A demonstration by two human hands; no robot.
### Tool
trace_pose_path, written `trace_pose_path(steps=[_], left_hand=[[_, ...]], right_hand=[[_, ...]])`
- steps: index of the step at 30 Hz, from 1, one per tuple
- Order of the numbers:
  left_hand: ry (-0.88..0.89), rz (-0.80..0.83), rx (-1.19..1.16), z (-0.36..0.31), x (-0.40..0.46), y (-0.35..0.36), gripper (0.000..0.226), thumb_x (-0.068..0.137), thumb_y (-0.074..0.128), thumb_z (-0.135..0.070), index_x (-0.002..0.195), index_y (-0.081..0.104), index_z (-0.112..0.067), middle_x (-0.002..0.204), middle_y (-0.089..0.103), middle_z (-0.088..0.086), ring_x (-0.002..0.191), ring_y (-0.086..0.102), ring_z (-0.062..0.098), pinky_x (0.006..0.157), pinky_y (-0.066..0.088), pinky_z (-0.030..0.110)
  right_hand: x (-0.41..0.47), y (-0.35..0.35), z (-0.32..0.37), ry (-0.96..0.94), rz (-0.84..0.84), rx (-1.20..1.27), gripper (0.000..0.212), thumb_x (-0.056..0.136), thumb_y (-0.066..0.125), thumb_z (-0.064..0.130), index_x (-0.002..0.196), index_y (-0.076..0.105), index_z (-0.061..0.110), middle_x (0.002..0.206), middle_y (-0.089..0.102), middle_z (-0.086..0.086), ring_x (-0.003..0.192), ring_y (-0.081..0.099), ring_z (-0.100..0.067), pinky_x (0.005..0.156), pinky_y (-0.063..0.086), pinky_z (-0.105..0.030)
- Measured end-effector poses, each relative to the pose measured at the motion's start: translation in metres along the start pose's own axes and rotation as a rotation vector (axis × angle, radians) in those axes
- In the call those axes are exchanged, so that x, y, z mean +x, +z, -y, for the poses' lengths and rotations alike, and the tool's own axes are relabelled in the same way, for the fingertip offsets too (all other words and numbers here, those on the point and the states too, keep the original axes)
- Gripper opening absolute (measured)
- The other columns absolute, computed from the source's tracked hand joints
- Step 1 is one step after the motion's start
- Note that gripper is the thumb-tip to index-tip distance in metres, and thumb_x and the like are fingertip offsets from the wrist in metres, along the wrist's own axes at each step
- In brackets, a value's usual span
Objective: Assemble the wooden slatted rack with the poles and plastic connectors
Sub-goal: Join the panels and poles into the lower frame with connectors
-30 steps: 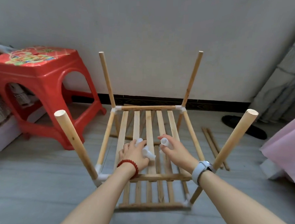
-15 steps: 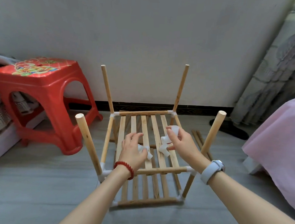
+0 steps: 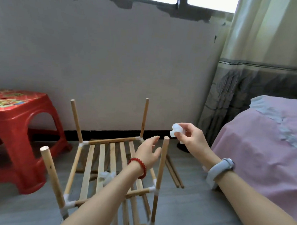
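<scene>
The wooden slatted rack point(image 3: 106, 163) stands on the grey floor with two slatted shelves joined by white plastic connectors, and several upright poles rise from its corners. My right hand point(image 3: 192, 139) holds a white plastic connector point(image 3: 176, 130) up in the air, to the right of the near right pole point(image 3: 161, 165). Fingers spread and holding nothing, my left hand point(image 3: 148, 153) hovers just left of that pole's top. More white connectors point(image 3: 106, 176) lie on the upper slats.
A red plastic stool point(image 3: 15, 133) stands left of the rack. Loose wooden poles point(image 3: 173, 173) lie on the floor to its right. A bed with a pink cover point(image 3: 265, 151) fills the right side, with a curtain behind it. The wall runs close behind the rack.
My right hand has lifted a connector off the slats up and to the right. My left hand let go of its connector and rose toward the near right pole. The view tilted up.
</scene>
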State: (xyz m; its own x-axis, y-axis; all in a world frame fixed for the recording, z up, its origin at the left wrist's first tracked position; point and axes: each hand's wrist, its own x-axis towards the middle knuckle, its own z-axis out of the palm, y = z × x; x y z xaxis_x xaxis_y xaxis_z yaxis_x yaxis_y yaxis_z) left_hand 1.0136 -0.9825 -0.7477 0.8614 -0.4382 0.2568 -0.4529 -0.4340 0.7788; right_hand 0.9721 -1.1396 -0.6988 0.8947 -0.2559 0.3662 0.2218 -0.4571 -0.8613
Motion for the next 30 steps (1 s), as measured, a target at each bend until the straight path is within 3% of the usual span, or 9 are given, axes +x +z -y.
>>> trace_pose_path(steps=[4, 7, 9, 15, 17, 20, 24, 27, 30], left_hand=[[0.015, 0.079, -0.001, -0.014, 0.014, 0.010, 0.040, 0.095, 0.046, -0.014, 0.135, 0.045, -0.016, 0.128, 0.056, 0.000, 0.118, 0.052, 0.015, 0.097, 0.040, 0.023], [0.000, 0.029, -0.058, -0.012, 0.023, 0.012, 0.018, 0.094, 0.047, -0.012, 0.104, 0.061, -0.017, 0.092, 0.062, -0.006, 0.092, 0.061, 0.015, 0.067, 0.040, 0.003], [-0.008, -0.002, -0.079, -0.009, 0.026, 0.012, 0.019, 0.095, 0.048, -0.013, 0.103, 0.064, -0.016, 0.083, 0.059, -0.009, 0.077, 0.057, 0.007, 0.059, 0.038, 0.001], [-0.059, 0.039, -0.208, 0.001, 0.025, 0.016, 0.023, 0.096, 0.050, -0.018, 0.116, 0.061, -0.017, 0.096, 0.062, -0.008, 0.094, 0.060, 0.009, 0.085, 0.046, 0.020], [-0.063, 0.052, -0.224, 0.005, 0.023, 0.017, 0.025, 0.095, 0.051, -0.019, 0.118, 0.060, -0.015, 0.100, 0.062, -0.007, 0.096, 0.060, 0.009, 0.089, 0.047, 0.024], [-0.071, 0.065, -0.263, 0.009, 0.024, 0.017, 0.025, 0.095, 0.052, -0.019, 0.117, 0.061, -0.013, 0.100, 0.062, -0.006, 0.091, 0.060, 0.005, 0.082, 0.047, 0.014], [-0.076, 0.130, -0.299, 0.013, 0.025, 0.012, 0.022, 0.094, 0.053, -0.020, 0.114, 0.061, -0.016, 0.095, 0.062, -0.011, 0.084, 0.058, -0.004, 0.066, 0.045, 0.003], [-0.078, 0.167, -0.305, 0.016, 0.022, 0.013, 0.026, 0.094, 0.053, -0.020, 0.118, 0.060, -0.019, 0.099, 0.062, -0.012, 0.093, 0.058, -0.001, 0.074, 0.045, 0.007], [-0.098, 0.163, -0.289, 0.019, 0.019, 0.020, 0.029, 0.094, 0.052, -0.019, 0.122, 0.059, -0.018, 0.105, 0.062, -0.009, 0.100, 0.058, 0.004, 0.087, 0.043, 0.015]], right_hand=[[0.006, -0.005, -0.006, -0.014, 0.100, -0.111, 0.039, 0.083, 0.067, 0.004, 0.120, 0.060, 0.015, 0.094, 0.063, 0.003, 0.080, 0.054, -0.009, 0.073, 0.040, -0.013], [0.013, -0.004, -0.003, -0.068, 0.151, -0.159, 0.036, 0.080, 0.070, 0.005, 0.109, 0.056, 0.020, 0.105, 0.065, 0.006, 0.094, 0.059, -0.009, 0.080, 0.043, -0.011], [0.019, -0.005, 0.001, -0.080, 0.188, -0.212, 0.033, 0.079, 0.071, 0.007, 0.103, 0.055, 0.023, 0.105, 0.065, 0.007, 0.099, 0.059, -0.011, 0.088, 0.045, -0.017], [0.037, -0.012, 0.006, -0.022, 0.297, -0.302, 0.033, 0.079, 0.073, 0.014, 0.109, 0.061, 0.018, 0.108, 0.064, -0.001, 0.105, 0.059, -0.014, 0.095, 0.045, -0.028], [0.040, -0.013, 0.008, -0.002, 0.370, -0.319, 0.033, 0.081, 0.070, 0.014, 0.113, 0.061, 0.012, 0.101, 0.064, -0.002, 0.093, 0.061, -0.013, 0.090, 0.047, -0.028], [0.038, -0.010, 0.009, -0.006, 0.450, -0.305, 0.023, 0.087, 0.063, 0.013, 0.110, 0.060, 0.010, 0.080, 0.063, -0.001, 0.066, 0.057, -0.008, 0.075, 0.048, -0.026], [0.038, -0.007, 0.011, -0.003, 0.406, -0.341, 0.012, 0.086, 0.065, 0.018, 0.097, 0.059, 0.019, 0.080, 0.067, -0.003, 0.061, 0.060, -0.009, 0.075, 0.051, -0.032], [0.043, -0.003, 0.017, 0.042, 0.422, -0.375, 0.014, 0.085, 0.066, 0.022, 0.093, 0.055, 0.018, 0.088, 0.068, -0.011, 0.065, 0.060, -0.013, 0.074, 0.049, -0.034], [0.046, -0.004, 0.020, 0.038, 0.463, -0.406, 0.015, 0.086, 0.066, 0.023, 0.091, 0.053, 0.017, 0.088, 0.064, -0.004, 0.067, 0.059, -0.012, 0.065, 0.050, -0.028]])
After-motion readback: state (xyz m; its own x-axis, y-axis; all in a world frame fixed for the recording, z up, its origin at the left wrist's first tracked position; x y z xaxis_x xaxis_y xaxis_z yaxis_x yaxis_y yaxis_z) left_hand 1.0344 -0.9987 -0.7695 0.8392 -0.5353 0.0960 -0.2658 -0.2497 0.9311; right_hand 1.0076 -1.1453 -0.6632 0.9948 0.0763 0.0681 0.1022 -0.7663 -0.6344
